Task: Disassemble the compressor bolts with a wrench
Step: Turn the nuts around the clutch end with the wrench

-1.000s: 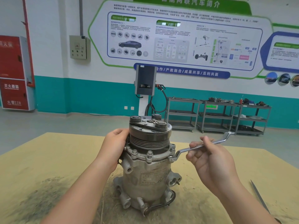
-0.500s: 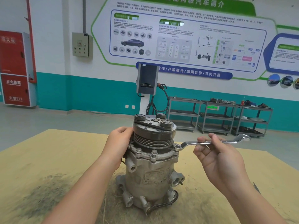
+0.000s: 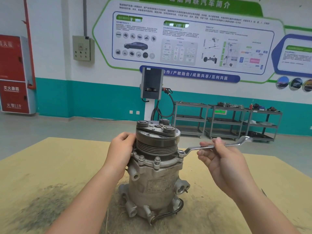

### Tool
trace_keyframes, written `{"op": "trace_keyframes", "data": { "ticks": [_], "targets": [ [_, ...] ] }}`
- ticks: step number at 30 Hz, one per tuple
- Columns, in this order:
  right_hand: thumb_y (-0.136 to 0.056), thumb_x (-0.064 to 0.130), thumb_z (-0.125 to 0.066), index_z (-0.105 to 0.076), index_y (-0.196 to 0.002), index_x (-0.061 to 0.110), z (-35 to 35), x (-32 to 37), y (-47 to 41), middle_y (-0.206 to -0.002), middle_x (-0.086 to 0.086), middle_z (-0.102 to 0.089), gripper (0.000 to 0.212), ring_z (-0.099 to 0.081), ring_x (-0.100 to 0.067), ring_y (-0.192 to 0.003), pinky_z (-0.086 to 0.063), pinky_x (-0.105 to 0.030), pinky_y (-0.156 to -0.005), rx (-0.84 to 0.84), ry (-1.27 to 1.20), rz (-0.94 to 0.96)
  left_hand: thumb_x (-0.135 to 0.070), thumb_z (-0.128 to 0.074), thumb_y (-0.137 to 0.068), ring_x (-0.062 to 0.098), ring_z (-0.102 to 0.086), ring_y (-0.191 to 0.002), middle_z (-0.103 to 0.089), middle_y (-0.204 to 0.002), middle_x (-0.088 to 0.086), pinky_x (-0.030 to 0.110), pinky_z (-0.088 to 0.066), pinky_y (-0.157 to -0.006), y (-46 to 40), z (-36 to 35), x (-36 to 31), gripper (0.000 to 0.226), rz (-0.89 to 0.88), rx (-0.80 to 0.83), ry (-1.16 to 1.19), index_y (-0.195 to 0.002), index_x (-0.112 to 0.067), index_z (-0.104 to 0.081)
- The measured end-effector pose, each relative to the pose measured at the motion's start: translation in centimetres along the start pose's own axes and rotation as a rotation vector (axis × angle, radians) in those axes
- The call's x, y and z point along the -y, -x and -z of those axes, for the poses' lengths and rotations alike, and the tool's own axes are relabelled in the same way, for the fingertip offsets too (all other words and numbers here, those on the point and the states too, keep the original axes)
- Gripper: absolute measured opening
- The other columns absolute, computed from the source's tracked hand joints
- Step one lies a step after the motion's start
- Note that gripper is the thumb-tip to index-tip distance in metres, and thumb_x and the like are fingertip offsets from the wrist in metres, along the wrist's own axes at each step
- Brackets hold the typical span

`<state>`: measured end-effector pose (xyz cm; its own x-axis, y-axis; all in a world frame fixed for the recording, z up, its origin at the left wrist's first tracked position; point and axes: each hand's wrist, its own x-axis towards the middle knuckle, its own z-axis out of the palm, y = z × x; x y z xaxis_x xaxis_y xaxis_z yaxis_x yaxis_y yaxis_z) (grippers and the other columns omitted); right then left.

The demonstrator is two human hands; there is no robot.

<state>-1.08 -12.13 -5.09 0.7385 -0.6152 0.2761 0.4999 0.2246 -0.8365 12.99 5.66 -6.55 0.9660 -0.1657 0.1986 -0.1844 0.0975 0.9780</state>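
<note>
One red cabinet [image 3: 12, 73] reads 119.

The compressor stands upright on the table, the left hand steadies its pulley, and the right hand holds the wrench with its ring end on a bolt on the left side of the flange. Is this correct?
Not quite. In the head view the wrench has its ring end on a bolt on the right side of the flange, not the left. The rest holds: the compressor stands upright on the table, the left hand steadies its pulley, and the right hand holds the wrench.

Both forearms reach forward. The left hand [image 3: 120, 150] is cupped, fingers wrapped out of sight — the right hand [image 3: 224, 163] is raised, palm toward the camera, thumb and curled fingers pinching.
</note>
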Motion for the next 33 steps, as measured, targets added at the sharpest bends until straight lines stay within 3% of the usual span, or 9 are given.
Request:
{"op": "trace_keyframes", "data": {
  "ticks": [3,6,10,14,17,20,26,29,33],
  "targets": [
    [-0.104,0.015,-0.037,-0.05,-0.095,0.006,-0.7,0.7,-1.3,-0.063,-0.008,-0.067,0.018,-0.059,-0.017,-0.046,-0.054,-0.026,-0.048,0.028,0.05,-0.003,-0.026,-0.053,-0.098,0.014,-0.062,-0.068,-0.069,-0.068,-0.006,0.018,-0.039,-0.041,0.1,0.0,-0.2,0.023,0.009,0.006,0.025,-0.083,-0.017,-0.067],
    [-0.103,0.012,-0.041,-0.051,-0.106,0.003,-0.7,1.3,-3.5,-0.069,-0.01,-0.062,0.014,-0.055,-0.016,-0.047,-0.051,-0.027,-0.048,0.089,0.079,-0.212,-0.027,-0.053,-0.098,0.014,-0.061,-0.066,-0.069,-0.07,-0.005,0.014,-0.036,-0.036,0.2,0.1,-0.4,0.022,0.014,0.011,0.009,-0.084,-0.018,-0.067],
    [-0.1,0.012,-0.042,-0.051,-0.097,0.004,0.1,0.9,-4.0,-0.07,-0.008,-0.062,0.012,-0.053,-0.016,-0.051,-0.051,-0.026,-0.049,0.167,-0.034,-0.394,-0.029,-0.052,-0.099,0.012,-0.057,-0.064,-0.069,-0.076,-0.002,0.011,-0.032,-0.032,0.1,0.3,-0.5,0.022,0.007,0.028,-0.031,-0.086,-0.019,-0.066],
    [-0.102,0.015,-0.043,-0.052,-0.095,0.001,0.5,-0.9,-1.7,-0.073,-0.007,-0.064,0.019,-0.057,-0.014,-0.051,-0.054,-0.026,-0.052,-0.035,-0.089,-0.143,-0.03,-0.052,-0.1,0.013,-0.058,-0.067,-0.069,-0.081,0.0,0.013,-0.034,-0.033,-0.5,0.4,-0.6,0.021,0.021,0.042,-0.049,-0.088,-0.019,-0.065],
    [-0.103,0.022,-0.041,-0.061,-0.089,0.007,0.5,-2.5,2.1,-0.07,-0.006,-0.068,0.029,-0.057,-0.012,-0.052,-0.052,-0.03,-0.062,-0.175,0.102,0.166,-0.032,-0.051,-0.1,0.012,-0.057,-0.063,-0.067,-0.078,-0.002,0.017,-0.035,-0.037,-0.5,0.5,-0.5,0.022,0.035,0.049,-0.067,-0.087,-0.019,-0.064],
    [-0.102,0.026,-0.044,-0.051,-0.09,0.018,-0.7,-3.6,5.3,-0.088,-0.003,-0.074,0.016,-0.057,-0.016,-0.055,-0.052,-0.025,-0.061,-0.277,0.273,0.438,-0.037,-0.049,-0.1,0.013,-0.058,-0.069,-0.068,-0.082,-0.001,0.024,-0.039,-0.047,-0.3,0.5,-0.6,0.025,0.083,0.081,-0.054,-0.087,-0.02,-0.063],
    [-0.093,0.033,-0.063,-0.063,-0.085,0.035,-3.4,-5.3,9.1,-0.102,0.015,-0.071,0.008,-0.067,-0.002,-0.097,-0.05,-0.013,-0.082,-0.076,0.684,0.772,-0.051,-0.048,-0.097,0.016,-0.06,-0.072,-0.07,-0.082,-0.002,0.028,-0.037,-0.056,-0.3,0.7,-0.6,0.038,0.134,0.156,-0.065,-0.081,-0.021,-0.066],
    [-0.089,0.039,-0.061,-0.062,-0.09,0.036,-3.7,-5.2,8.9,-0.108,0.01,-0.07,0.004,-0.064,-0.002,-0.105,-0.05,-0.016,-0.088,0.015,0.831,0.852,-0.046,-0.048,-0.097,0.014,-0.061,-0.069,-0.073,-0.074,-0.004,0.028,-0.037,-0.055,-0.3,0.8,-0.3,0.039,0.094,0.164,-0.062,-0.076,-0.02,-0.068],
    [-0.094,0.029,-0.049,-0.058,-0.093,0.026,-3.1,-4.1,8.6,-0.1,0.01,-0.072,0.009,-0.069,-0.007,-0.086,-0.054,-0.017,-0.075,-0.132,0.528,0.681,-0.042,-0.047,-0.099,0.006,-0.064,-0.061,-0.072,-0.065,-0.012,0.026,-0.038,-0.054,-0.1,0.8,0.2,0.041,0.04,0.165,-0.066,-0.074,-0.02,-0.07]
  ]
}}
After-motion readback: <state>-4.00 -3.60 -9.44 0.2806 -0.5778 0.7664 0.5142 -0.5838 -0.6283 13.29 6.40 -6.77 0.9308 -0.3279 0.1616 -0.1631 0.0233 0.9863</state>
